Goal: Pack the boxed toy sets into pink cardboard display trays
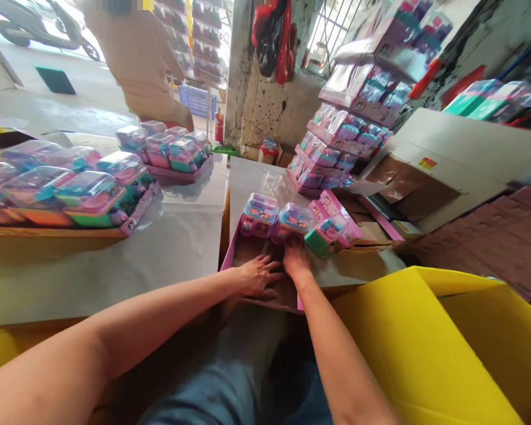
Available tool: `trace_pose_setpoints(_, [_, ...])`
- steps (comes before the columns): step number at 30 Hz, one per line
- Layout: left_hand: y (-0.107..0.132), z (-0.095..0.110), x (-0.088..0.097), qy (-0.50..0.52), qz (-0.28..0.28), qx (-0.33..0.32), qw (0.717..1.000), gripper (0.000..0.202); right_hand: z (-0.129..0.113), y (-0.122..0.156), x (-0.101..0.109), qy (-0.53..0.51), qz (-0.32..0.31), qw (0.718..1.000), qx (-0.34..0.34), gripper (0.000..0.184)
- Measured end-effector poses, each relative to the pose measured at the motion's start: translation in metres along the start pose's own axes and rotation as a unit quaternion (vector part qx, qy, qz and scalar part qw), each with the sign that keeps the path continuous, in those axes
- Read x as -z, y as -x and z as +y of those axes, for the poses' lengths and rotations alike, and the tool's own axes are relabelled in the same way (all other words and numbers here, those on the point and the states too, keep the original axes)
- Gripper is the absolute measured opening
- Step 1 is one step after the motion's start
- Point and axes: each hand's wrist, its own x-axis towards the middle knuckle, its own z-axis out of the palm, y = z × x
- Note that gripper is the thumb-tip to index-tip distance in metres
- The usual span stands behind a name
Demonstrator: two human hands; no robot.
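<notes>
A shallow pink display tray with a brown inside lies on the table before me. Two small purple plastic boxes with clear lids stand side by side at its far end, a left box and a right box. My right hand is closed on the near side of the right box, its fingertips partly hidden. Over the tray's bare floor, my left hand is open with its fingers apart, holding nothing. A green-based box lies tilted just right of the tray.
Filled trays stand on the left, one near and one farther back. Wrapped trays form a tall stack behind. A yellow carton rises at my right. Beyond the table stands another person. Folded pink card lies on the right.
</notes>
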Motion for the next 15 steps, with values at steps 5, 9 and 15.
trace_pose_setpoints(5, [-0.001,-0.004,-0.008,0.0,0.002,0.014,1.0,0.062,-0.002,0.017,0.01,-0.027,-0.002,1.0,0.01,0.044])
trace_pose_setpoints(9, [-0.006,-0.01,-0.017,0.003,0.01,0.011,1.0,0.059,-0.019,0.023,0.019,-0.103,-0.02,0.994,0.04,0.035])
trace_pose_setpoints(15, [-0.011,-0.014,-0.034,0.005,0.054,-0.025,0.998,0.056,-0.062,-0.006,0.023,-0.191,-0.091,0.964,0.159,0.038])
